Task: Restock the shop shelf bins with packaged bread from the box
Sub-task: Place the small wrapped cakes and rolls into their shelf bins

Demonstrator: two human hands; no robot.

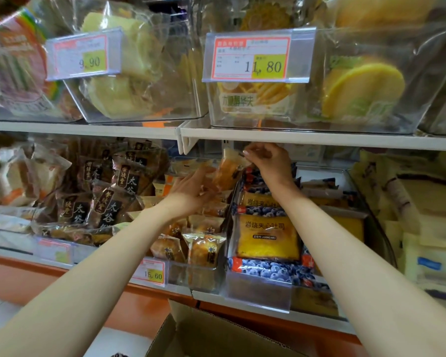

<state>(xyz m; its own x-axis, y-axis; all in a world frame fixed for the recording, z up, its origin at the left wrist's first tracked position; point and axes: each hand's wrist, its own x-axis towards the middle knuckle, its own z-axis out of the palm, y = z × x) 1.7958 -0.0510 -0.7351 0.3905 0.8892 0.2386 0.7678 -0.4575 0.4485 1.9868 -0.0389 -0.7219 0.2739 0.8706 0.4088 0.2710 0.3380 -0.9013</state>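
Observation:
A small clear-wrapped bread packet point(228, 171) is held upright at the back of the middle clear bin point(198, 275), just under the upper shelf. My right hand point(268, 163) pinches the packet's top edge. My left hand point(193, 189) reaches in from the left and cups the packet's lower side with relaxed fingers. Several like packets point(204, 248) stand in rows in the bin's front part. The brown cardboard box point(198, 336) sits open at the bottom of the view, below my arms.
The white upper shelf edge point(319, 140) runs right above my hands. Blueberry toast packs point(268, 238) fill the bin to the right, dark brown packs point(108, 202) lie to the left. Clear bins with price tags point(252, 57) stand on the shelf above.

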